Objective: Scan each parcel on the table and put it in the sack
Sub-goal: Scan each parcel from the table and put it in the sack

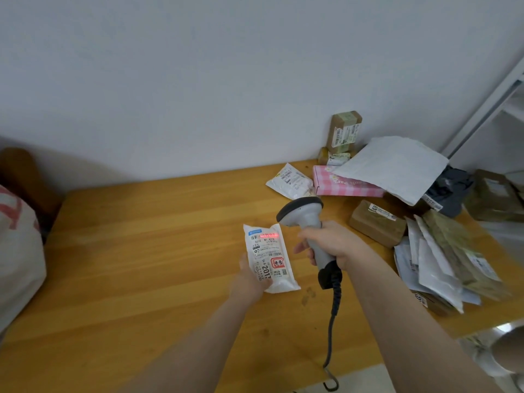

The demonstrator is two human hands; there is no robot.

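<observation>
Parcel (pixel 269 256): centre of the surface (pixel 141 251).
Scanner (pixel 307 219): just at its 2 o'clock.
Pile (pixel 439 259): 3 o'clock edge.
Sack (pixel 17 251): 9 o'clock, beside the surface.

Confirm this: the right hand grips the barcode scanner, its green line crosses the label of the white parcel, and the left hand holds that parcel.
Wrong colour: the head view shows a red line, not green. The right hand grips the barcode scanner, its red line crosses the label of the white parcel, and the left hand holds that parcel.
</observation>
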